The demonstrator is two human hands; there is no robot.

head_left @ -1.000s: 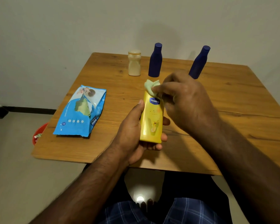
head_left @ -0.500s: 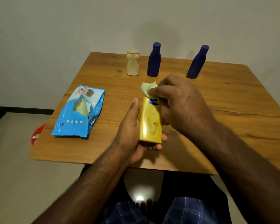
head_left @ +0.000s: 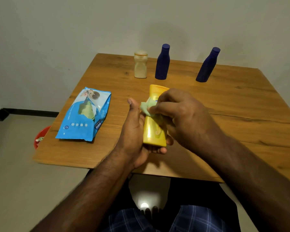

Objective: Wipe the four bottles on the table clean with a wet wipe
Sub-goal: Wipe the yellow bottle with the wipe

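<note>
A person is sitting at a wooden table [head_left: 233, 104], seen from above through a camera worn on the head. In the middle of the frame, the left hand [head_left: 134, 136] is grasping a yellow bottle [head_left: 153, 131], cradling its lower end in the palm with the thumb pointing up along the bottle's left side. The bottle is being held above the table's near edge, its far end tilting away toward the top of the frame. The right hand [head_left: 181, 114] is reaching in from the lower right and is pinching a pale green wet wipe [head_left: 146, 107] against the bottle's upper front, with the fingers curling over the label so that most of it is hidden.

Along the far edge of the table, in the upper middle of the frame, three more bottles are standing upright: a small cream bottle [head_left: 140, 64] on the left, a dark blue bottle [head_left: 162, 62] just beside it, and a second dark blue bottle [head_left: 208, 65] well apart to the right.

At centre left of the frame, a blue pack of wipes [head_left: 85, 114] is lying flat on the table, with a green wipe showing at its opening. Below the table's left edge, part of a red bowl [head_left: 40, 138] is showing on the floor. At the bottom of the frame, blue checked cloth [head_left: 191, 218] is covering the person's lap.
</note>
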